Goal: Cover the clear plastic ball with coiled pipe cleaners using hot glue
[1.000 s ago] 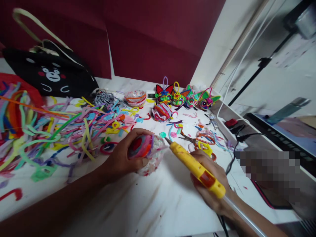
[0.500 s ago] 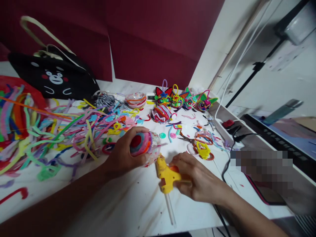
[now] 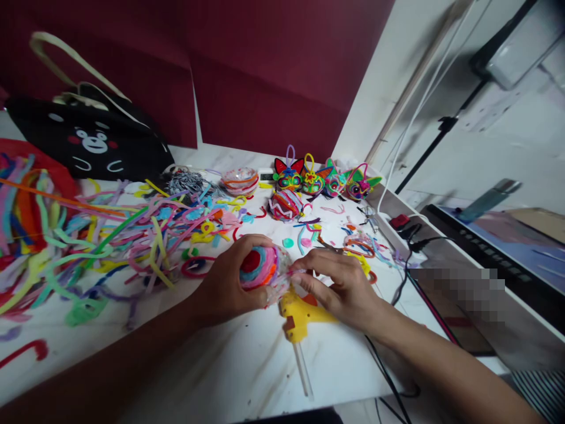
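The left hand (image 3: 227, 282) encloses the partly wrapped ball (image 3: 257, 268) between curved fingers and thumb, and holds it above the white tabletop (image 3: 220, 380), near the front centre. Coloured pipe-cleaner bands cover the ball's left side; its right side is translucent. The right hand (image 3: 344, 288) is at this translucent side, thumb and fingertips drawn close together; whether they pinch a strand cannot be told. The yellow hot glue gun (image 3: 295, 321) lies below the right hand, a clear glue stick (image 3: 303, 371) projecting from its rear.
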Tool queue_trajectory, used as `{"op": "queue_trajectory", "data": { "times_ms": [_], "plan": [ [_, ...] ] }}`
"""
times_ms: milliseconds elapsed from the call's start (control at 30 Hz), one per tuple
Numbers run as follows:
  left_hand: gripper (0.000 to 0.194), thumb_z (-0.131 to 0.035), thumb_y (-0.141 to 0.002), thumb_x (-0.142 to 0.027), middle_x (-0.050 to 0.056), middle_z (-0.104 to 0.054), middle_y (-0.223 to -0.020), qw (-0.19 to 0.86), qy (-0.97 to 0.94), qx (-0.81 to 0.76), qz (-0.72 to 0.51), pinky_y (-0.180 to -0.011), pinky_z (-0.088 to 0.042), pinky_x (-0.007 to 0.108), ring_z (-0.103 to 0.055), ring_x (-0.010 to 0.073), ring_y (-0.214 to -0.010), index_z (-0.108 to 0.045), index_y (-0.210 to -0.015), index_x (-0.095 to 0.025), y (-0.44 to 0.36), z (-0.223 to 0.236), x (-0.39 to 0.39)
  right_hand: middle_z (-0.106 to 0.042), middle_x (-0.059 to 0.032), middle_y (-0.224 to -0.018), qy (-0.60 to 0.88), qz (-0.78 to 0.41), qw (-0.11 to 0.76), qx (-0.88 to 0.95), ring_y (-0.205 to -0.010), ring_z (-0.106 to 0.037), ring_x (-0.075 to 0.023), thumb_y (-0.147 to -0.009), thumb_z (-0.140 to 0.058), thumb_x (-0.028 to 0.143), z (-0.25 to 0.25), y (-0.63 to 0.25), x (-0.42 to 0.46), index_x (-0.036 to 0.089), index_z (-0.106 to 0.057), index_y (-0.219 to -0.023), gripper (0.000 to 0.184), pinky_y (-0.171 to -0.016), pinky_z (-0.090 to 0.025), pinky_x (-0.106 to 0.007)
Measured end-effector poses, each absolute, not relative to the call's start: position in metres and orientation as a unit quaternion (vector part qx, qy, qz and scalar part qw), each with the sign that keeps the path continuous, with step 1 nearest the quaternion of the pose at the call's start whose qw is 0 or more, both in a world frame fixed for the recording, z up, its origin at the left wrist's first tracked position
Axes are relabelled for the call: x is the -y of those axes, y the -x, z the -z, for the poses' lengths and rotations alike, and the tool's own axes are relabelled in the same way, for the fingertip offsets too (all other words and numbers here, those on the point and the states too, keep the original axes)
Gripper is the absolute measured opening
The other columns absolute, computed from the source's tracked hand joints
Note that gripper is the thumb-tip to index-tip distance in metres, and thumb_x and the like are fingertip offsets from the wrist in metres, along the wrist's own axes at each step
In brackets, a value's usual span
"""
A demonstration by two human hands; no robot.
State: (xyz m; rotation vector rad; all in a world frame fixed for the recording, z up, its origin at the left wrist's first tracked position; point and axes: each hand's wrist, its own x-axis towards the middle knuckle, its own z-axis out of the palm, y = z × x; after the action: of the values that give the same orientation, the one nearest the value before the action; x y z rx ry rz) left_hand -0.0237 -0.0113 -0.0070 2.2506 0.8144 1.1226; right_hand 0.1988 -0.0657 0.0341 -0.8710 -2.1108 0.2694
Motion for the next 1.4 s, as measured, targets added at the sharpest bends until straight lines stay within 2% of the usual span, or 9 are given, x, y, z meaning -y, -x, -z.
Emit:
{"op": "queue_trajectory", "data": {
  "times_ms": [233,567,733,933,1067,1167,1267,1333,1400],
  "plan": [
    [0.056,-0.064,-0.067,-0.019,0.007,-0.061,-0.125,0.248,-0.833,-0.258,-0.422,-0.102,-0.048,0.043,-0.060,0.0276,-0.118,-0.054,-0.122,-0.025,0.023,0.001,0.016,-0.071,-0.0034,-0.080,0.373,-0.146,0.417,0.816,-0.071,-0.065,-0.0120,-0.092,-0.067,0.016,-0.035,-0.196,0.059,0.015,-0.070,-0.090,0.004,-0.066,-0.049,-0.021],
    [0.069,-0.071,-0.063,-0.015,0.008,-0.057,-0.131,0.224,-0.858,-0.249,-0.390,-0.103,-0.049,0.045,-0.057,0.0306,-0.123,-0.049,-0.127,-0.028,0.025,-0.002,0.018,-0.068,-0.0015,-0.076,0.404,-0.199,0.415,0.791,-0.067,-0.061,-0.0118,-0.090,-0.068,0.020,-0.035,-0.193,0.057,0.017,-0.070,-0.085,0.006,-0.062,-0.047,-0.023],
    [0.074,-0.071,-0.061,-0.013,0.010,-0.057,-0.131,0.203,-0.877,-0.222,-0.374,-0.101,-0.050,0.045,-0.058,0.0317,-0.122,-0.045,-0.129,-0.028,0.026,-0.004,0.018,-0.066,-0.0001,-0.070,0.436,-0.244,0.407,0.764,-0.062,-0.057,-0.0114,-0.087,-0.073,0.033,-0.037,-0.193,0.060,0.017,-0.070,-0.081,0.017,-0.059,-0.044,-0.024],
    [0.075,-0.074,-0.063,-0.016,0.013,-0.058,-0.132,0.193,-0.888,-0.194,-0.369,-0.098,-0.052,0.044,-0.060,0.0314,-0.120,-0.044,-0.131,-0.026,0.026,-0.002,0.019,-0.058,0.0037,-0.066,0.486,-0.398,0.374,0.682,-0.056,-0.049,-0.0095,-0.071,-0.085,0.042,-0.040,-0.195,0.057,0.017,-0.065,-0.080,0.034,-0.052,-0.037,-0.023],
    [0.077,-0.074,-0.064,-0.016,0.014,-0.056,-0.134,0.194,-0.890,-0.176,-0.373,-0.100,-0.051,0.045,-0.058,0.0314,-0.124,-0.042,-0.133,-0.025,0.026,-0.002,0.019,-0.054,0.0047,-0.078,0.488,-0.421,0.398,0.653,-0.063,-0.046,-0.0090,-0.058,-0.093,0.036,-0.040,-0.196,0.054,0.018,-0.059,-0.090,0.050,-0.056,-0.040,-0.022],
    [0.078,-0.070,-0.062,-0.013,0.015,-0.055,-0.134,0.193,-0.891,-0.152,-0.382,-0.101,-0.050,0.047,-0.056,0.0317,-0.126,-0.042,-0.134,-0.024,0.025,-0.004,0.019,-0.055,0.0010,-0.094,0.494,-0.424,0.416,0.635,-0.079,-0.052,-0.0121,-0.050,-0.095,0.032,-0.039,-0.197,0.051,0.020,-0.056,-0.100,0.065,-0.062,-0.043,-0.023],
    [0.080,-0.066,-0.060,-0.011,0.015,-0.055,-0.134,0.190,-0.890,-0.134,-0.393,-0.102,-0.050,0.050,-0.055,0.0329,-0.127,-0.041,-0.135,-0.025,0.024,-0.006,0.020,-0.054,-0.0020,-0.109,0.489,-0.497,0.413,0.586,-0.091,-0.057,-0.0152,-0.045,-0.096,0.028,-0.038,-0.196,0.051,0.023,-0.052,-0.107,0.077,-0.065,-0.049,-0.024],
    [0.082,-0.065,-0.059,-0.009,0.015,-0.055,-0.134,0.186,-0.890,-0.124,-0.397,-0.104,-0.049,0.051,-0.054,0.0337,-0.128,-0.040,-0.135,-0.026,0.023,-0.007,0.021,-0.056,-0.0016,-0.108,0.470,-0.568,0.405,0.541,-0.089,-0.061,-0.0151,-0.044,-0.096,0.023,-0.037,-0.196,0.051,0.025,-0.049,-0.111,0.082,-0.065,-0.052,-0.024],
    [0.084,-0.064,-0.057,-0.008,0.015,-0.055,-0.134,0.182,-0.892,-0.113,-0.398,-0.105,-0.048,0.052,-0.054,0.0341,-0.128,-0.040,-0.136,-0.026,0.023,-0.007,0.022,-0.061,0.0017,-0.097,0.443,-0.634,0.394,0.495,-0.078,-0.064,-0.0136,-0.044,-0.096,0.018,-0.036,-0.196,0.052,0.024,-0.046,-0.115,0.087,-0.064,-0.054,-0.024]
  ]
}}
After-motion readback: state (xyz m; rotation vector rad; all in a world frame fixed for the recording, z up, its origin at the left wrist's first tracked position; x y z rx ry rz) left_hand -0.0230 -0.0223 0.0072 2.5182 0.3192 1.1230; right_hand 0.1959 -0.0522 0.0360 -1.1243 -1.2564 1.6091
